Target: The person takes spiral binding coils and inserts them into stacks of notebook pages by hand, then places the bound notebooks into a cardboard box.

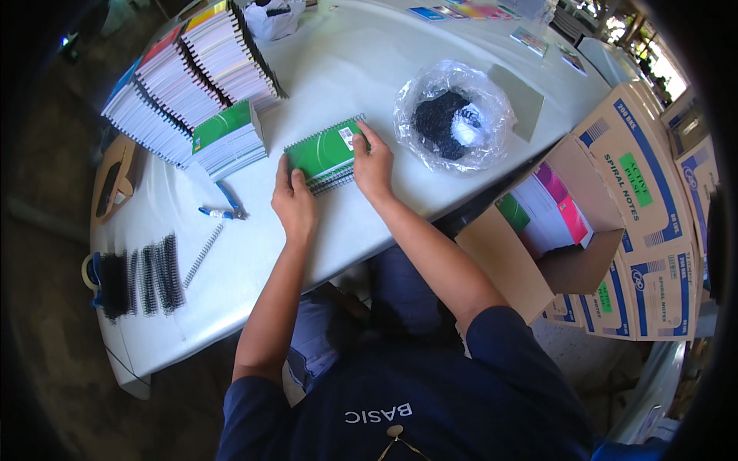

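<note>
Laid out on a pale worktop (250,265), left to right. At its left edge, a roll of tape (86,270), with black coil bundles (115,286) just beside it. Toward the far left corner, tall notebook stacks (163,81); nearer the middle, a single loose coil (203,256), then blue-handled pliers (235,211) and a short green stack (227,140).

Midway along the near edge, set a little in from it, a green notebook (324,152) between two hands. Left hand (296,206) half curled around the left end, thumb on the near corner; right hand (373,165) gripping the right end, thumb flat on the cover beside a white label.

Likely to handle as light, with a fairly stiff, slightly slippery cover; coils easily bent or snagged. Best held by the short ends, clear of the coils.

Farther right on the worktop, an open clear plastic bag (498,127) of black coils; past the near edge, an open carton (503,265) with notebooks inside, then stacked cartons (642,180).

Hidden: the notebook's underside and some fingertips. Impossible to tell from here: one notebook or two, given coils along both long sides. Hard to make out: a pale wad (467,127) inside the bag, and the carton's shaded depths.
</note>
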Demonstrator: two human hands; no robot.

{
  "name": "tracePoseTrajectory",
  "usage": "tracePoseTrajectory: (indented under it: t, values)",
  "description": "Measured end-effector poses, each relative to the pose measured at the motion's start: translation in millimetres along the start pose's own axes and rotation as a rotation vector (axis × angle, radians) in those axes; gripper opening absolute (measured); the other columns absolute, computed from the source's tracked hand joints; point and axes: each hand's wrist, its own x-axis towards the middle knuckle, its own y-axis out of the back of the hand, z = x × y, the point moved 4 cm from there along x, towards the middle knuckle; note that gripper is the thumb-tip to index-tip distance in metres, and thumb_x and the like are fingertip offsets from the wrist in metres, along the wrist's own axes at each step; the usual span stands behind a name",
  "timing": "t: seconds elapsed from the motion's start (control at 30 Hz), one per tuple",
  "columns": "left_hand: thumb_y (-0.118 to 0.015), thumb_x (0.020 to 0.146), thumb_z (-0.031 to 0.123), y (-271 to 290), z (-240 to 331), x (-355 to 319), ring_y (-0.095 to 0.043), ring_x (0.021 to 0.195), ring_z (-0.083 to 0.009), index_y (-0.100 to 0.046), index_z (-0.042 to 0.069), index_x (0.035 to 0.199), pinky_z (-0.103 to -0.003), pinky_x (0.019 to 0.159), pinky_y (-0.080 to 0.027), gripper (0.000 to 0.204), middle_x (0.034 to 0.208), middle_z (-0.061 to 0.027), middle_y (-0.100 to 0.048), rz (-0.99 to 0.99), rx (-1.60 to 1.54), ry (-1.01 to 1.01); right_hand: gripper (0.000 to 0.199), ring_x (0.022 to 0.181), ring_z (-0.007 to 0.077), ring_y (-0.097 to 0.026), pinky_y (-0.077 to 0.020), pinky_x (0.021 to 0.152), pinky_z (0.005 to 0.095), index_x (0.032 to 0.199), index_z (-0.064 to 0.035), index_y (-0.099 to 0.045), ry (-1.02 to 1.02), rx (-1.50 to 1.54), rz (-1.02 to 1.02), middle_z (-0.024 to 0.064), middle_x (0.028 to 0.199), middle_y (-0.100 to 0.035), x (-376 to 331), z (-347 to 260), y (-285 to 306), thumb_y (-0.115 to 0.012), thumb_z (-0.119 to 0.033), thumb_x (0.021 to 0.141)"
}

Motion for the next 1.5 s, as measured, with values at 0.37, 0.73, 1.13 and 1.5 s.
tracePoseTrajectory:
  t: [0.37,0.73,1.13,1.5]
  values:
    - [-0.048,0.086,0.012,-80,17,26,-0.058,0.107,-0.0309,-0.053,0.004,0.125,-0.034,0.094,-0.042,0.04,0.115,-0.022,-0.06,-0.135,-0.189,0.042,0.033,0.114,0.0282,-0.052,-0.036,0.1,0.0342,0.12,0.0002,-0.056,0.062,-0.144,0.189,0.0183,0.122,-0.057,50,38,51,-0.05,-0.017,0.092]
    - [-0.061,0.078,0.014,45,24,73,-0.058,0.099,-0.0341,-0.049,0.007,0.127,-0.035,0.088,-0.046,0.051,0.122,-0.0223,-0.054,-0.107,0.417,-0.324,0.039,0.116,0.0263,-0.052,-0.0375,0.098,0.0315,0.125,0.0071,-0.048,-0.091,0.059,-0.025,0.0211,0.123,-0.055,-26,-7,28,-0.051,-0.014,0.092]
    - [-0.066,0.075,0.012,102,89,-45,-0.062,0.084,-0.022,-0.061,0.009,0.108,-0.038,0.076,-0.045,0.034,0.096,-0.0044,-0.066,-0.398,0.81,-1.048,0.043,0.113,0.0219,-0.052,-0.0403,0.098,0.0373,0.129,0.0022,-0.045,-0.925,1.288,-0.675,0.0152,0.118,-0.056,-91,-64,14,-0.055,-0.016,0.091]
    - [-0.057,0.089,0.031,194,-31,-4,-0.058,0.08,-0.0263,-0.056,0.006,0.106,-0.035,0.07,-0.044,0.03,0.091,-0.0112,-0.061,-0.222,0.727,-0.153,0.023,0.098,0.0138,-0.058,-0.0432,0.09,0.0278,0.106,0.0009,-0.061,-0.039,0.421,-0.998,0.0074,0.104,-0.063,-98,-50,-8,-0.062,-0.004,0.083]
